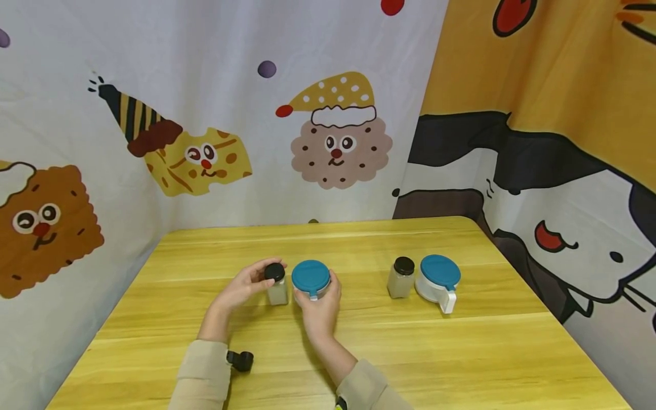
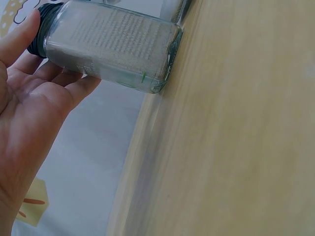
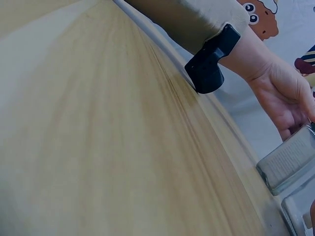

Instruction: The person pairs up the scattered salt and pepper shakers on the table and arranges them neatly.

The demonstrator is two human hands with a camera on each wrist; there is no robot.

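My left hand (image 1: 241, 289) pinches the black lid of a square glass spice jar (image 1: 278, 293), thumb on the near side. The left wrist view shows the jar (image 2: 106, 46) large, filled with something pale, its base at the tabletop. Just right of it, my right hand (image 1: 322, 310) grips a round seasoning pot with a blue lid (image 1: 311, 276), thumb and fingers on either side. Much of the pot's body is hidden behind that hand. In the right wrist view, the left hand (image 3: 283, 98) appears beside the jar (image 3: 290, 160).
On the right of the wooden table (image 1: 461, 353) stand a second black-lidded spice jar (image 1: 401, 282) and a blue-lidded white pot (image 1: 439, 272) whose handle points toward me. A cartoon-print curtain (image 1: 220, 102) hangs behind the table. A black wrist device (image 1: 241, 361) is on the left sleeve.
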